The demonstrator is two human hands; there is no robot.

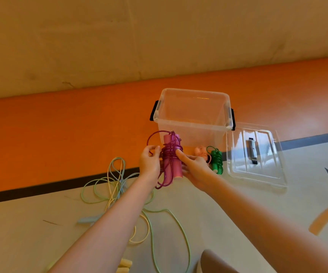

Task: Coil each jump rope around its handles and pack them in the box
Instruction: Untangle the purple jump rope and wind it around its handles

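Between both hands, upright: pink handles (174,160) wound with a purple rope (169,152). Left hand (149,162) curled against the left side of the bundle, fingertips pinching a loop of rope that arcs up and out to the left. Right hand (193,167) wrapped round the right side of the handles, forefinger stretched across the coils and pressing them down. Loose purple loops hanging below the left hand.

Just beyond the hands, a clear box (193,115) with black latches, open, standing on the floor (238,213). Right of the right hand, touching or nearly touching it, a coiled peach rope (201,151), and just past that a coiled green rope (216,159), both on the floor in front of the box. Farther right, the clear lid (255,154) lying flat. Below and left of the left hand, partly under the forearm, a tangle of pale green, yellow and blue ropes (115,186) spread on the floor; yellow handles (124,266) near the bottom edge.
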